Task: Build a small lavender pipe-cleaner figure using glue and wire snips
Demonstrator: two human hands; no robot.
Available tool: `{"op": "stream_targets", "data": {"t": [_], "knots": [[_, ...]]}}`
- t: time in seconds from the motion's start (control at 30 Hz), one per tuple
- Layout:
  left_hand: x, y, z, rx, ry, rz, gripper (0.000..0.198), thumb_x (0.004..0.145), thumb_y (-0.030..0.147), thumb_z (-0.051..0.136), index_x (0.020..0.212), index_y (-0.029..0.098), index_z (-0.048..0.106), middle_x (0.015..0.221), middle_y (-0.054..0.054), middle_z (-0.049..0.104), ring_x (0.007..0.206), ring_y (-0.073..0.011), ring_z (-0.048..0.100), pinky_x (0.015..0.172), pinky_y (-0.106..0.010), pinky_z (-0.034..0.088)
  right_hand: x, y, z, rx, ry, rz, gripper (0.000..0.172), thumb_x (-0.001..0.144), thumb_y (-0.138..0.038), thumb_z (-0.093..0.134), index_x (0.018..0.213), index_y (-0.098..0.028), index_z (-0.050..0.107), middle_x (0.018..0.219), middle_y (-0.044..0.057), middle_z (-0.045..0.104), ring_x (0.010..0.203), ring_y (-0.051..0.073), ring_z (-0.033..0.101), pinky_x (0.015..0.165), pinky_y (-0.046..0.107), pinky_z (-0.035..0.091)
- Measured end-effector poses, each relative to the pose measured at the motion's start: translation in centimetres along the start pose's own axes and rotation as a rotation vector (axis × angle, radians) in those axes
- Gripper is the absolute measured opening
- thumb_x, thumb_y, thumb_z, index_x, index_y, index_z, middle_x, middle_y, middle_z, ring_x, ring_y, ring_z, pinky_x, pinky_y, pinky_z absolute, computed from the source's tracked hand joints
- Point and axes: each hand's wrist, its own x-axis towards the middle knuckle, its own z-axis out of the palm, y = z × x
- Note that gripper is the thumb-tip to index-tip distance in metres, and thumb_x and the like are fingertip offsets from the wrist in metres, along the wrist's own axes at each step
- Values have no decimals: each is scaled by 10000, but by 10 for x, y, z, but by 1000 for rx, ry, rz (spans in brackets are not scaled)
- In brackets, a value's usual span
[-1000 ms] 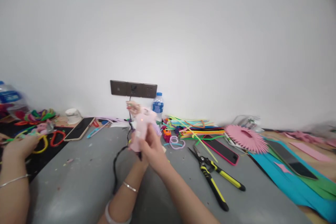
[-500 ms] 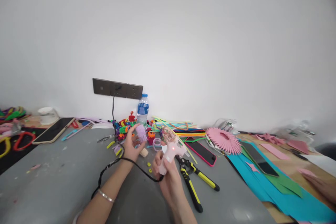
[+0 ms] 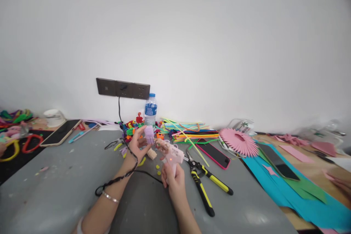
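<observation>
My right hand (image 3: pixel 172 177) is closed around the grip of a pink glue gun (image 3: pixel 170 154), whose nozzle points left. My left hand (image 3: pixel 136 145) pinches a small purple fuzzy piece (image 3: pixel 149 135) just in front of that nozzle. The gun's black cord (image 3: pixel 124 177) loops over my left wrist and runs up to the brown wall socket strip (image 3: pixel 123 88). A small beige fuzzy piece (image 3: pixel 151 153) lies on the grey table (image 3: pixel 68 179) under my hands.
Yellow-handled pliers (image 3: pixel 204 182) lie right of my hands. Behind them are a pink-cased phone (image 3: pixel 215 154), a heap of coloured pipe cleaners (image 3: pixel 192 131), a water bottle (image 3: pixel 150 110) and a pink paper fan (image 3: pixel 239 141). Another phone (image 3: pixel 59 132) lies at left. Blue and green sheets (image 3: pixel 296 186) cover the right.
The view has swung right. My left hand has let go of the gun and taken up the purple piece. My right hand has brought the gun's nozzle close to it.
</observation>
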Motion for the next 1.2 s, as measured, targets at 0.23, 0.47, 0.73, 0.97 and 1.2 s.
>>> {"op": "stream_targets", "data": {"t": [0.23,0.47,0.73,0.97,1.2], "knots": [[0,-2,-1,10,-34,45,651,697,203,744,1302,259,510,1149,-88,685,772,-153,674,673,-267,556,1,5,-5,-14,-44,14,530,804,-652,622,903,-131,631,428,-107,396,314,42,300,351,188,222],[0,4,1,-14,-27,14,659,652,203,758,1264,255,521,1134,-75,676,745,-145,672,709,-293,576,-1,-1,0,-28,0,36,572,745,-703,642,855,-142,612,430,-105,396,309,37,278,342,187,187],[-2,9,2,-4,-49,30,581,707,172,713,1255,230,531,1106,-80,675,759,-170,666,720,-300,569,-1,1,0,-40,51,35,563,714,-722,655,720,-169,549,436,-105,372,315,28,266,340,178,183],[0,13,2,17,-53,41,603,681,203,745,1242,240,526,1097,-76,677,740,-158,669,706,-300,575,-1,2,0,-25,26,30,540,751,-692,645,803,-156,598,431,-105,368,326,38,247,346,184,191],[-2,12,1,46,-59,45,578,702,199,722,1243,225,519,1101,-79,674,761,-150,667,706,-283,563,-3,-3,-2,-315,120,-91,504,773,-661,610,657,-172,568,450,-61,396,403,86,322,386,223,246]]}}
